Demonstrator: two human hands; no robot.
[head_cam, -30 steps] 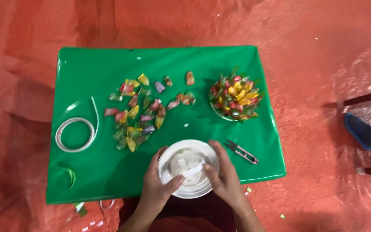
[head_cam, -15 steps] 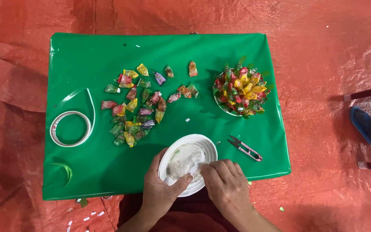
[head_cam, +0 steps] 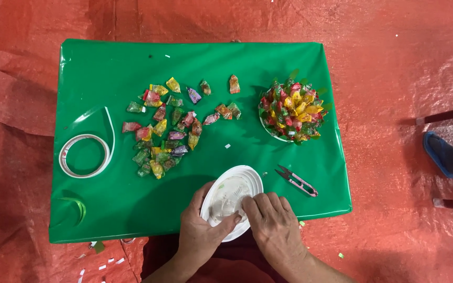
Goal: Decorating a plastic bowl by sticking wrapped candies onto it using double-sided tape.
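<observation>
Now the round white thin plastic plate [head_cam: 234, 196] is pinched at the near edge of the green-covered table [head_cam: 132, 68], left hand [head_cam: 201, 230] gripping its rim, right hand [head_cam: 272, 222] pressing fingertips inside; light, flexible, likely slippery, best held by the rim.

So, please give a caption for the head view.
Both hands hold a white plastic plate on the green table.
</observation>
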